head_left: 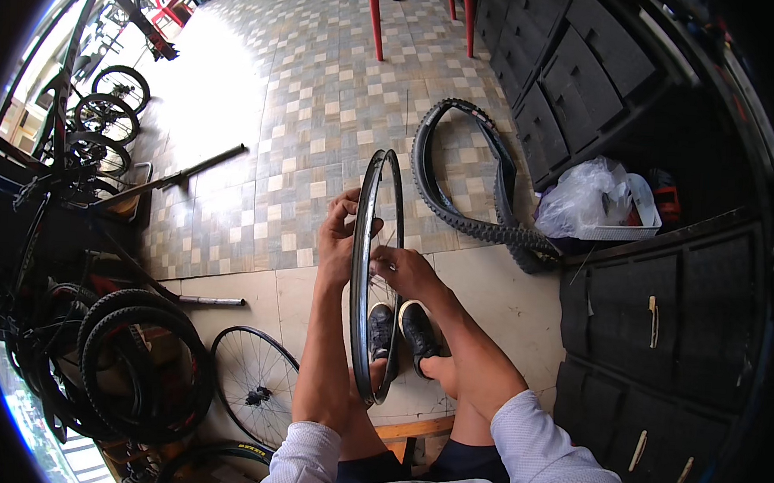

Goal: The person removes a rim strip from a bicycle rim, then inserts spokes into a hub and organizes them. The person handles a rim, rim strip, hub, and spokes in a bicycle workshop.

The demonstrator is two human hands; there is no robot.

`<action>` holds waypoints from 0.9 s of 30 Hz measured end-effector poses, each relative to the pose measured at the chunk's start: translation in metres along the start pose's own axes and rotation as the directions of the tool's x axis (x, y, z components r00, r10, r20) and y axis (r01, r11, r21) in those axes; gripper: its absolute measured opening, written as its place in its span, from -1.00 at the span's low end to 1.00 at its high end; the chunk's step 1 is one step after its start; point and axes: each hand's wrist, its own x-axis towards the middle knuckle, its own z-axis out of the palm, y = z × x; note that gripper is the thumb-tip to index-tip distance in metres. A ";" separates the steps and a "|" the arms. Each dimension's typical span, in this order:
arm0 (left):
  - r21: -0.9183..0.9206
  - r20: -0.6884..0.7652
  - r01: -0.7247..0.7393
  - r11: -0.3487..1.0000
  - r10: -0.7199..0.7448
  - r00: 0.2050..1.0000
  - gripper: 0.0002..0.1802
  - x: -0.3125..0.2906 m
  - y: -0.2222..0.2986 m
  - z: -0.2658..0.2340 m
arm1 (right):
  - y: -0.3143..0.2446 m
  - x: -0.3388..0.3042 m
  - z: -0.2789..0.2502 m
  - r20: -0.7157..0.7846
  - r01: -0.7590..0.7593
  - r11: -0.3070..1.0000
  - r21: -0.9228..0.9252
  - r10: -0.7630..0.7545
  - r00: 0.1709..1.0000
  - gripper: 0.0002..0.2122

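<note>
Ctr. frame: bike-wheel rim [363,284] stood upright, near edge-on, prob. for access from both sides. L hand [339,239] fingers clamped on it, likely steadying; R hand [408,273] fingers bent inside rim, pinch can't be told. Knobby MTB tire [423,157] lay upper R of ctr., apart.

On your right, a bank of black drawers [622,308] runs up the side, with a white basket [620,234] and a crumpled clear plastic bag [579,194] in the gap above the nearest ones, while a loose knobbly tyre [457,220] lies bent on the floor [315,109] just beside it. Ahead of you stand the red legs [376,21] of some furniture. To your left, you have a spoked wheel [259,397], piled tyres [153,304] and, farther off, a row of bicycle wheels [107,119].
</note>
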 end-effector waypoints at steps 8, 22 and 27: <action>-0.265 0.075 0.086 0.960 -0.069 0.995 -0.77 0.006 -0.013 -0.012 | 0.011 0.002 0.001 0.193 0.026 0.989 0.143 -0.054 0.980 -0.81; 0.029 0.053 0.122 0.992 -0.123 0.991 -0.86 0.006 -0.005 -0.006 | -0.012 0.008 -0.002 -0.123 -0.098 0.978 -0.184 0.076 0.990 -0.78; -0.154 0.081 0.006 0.988 0.006 0.997 -0.82 0.015 -0.016 -0.020 | -0.017 0.008 -0.006 -0.101 -0.110 0.987 -0.116 0.099 0.990 -0.78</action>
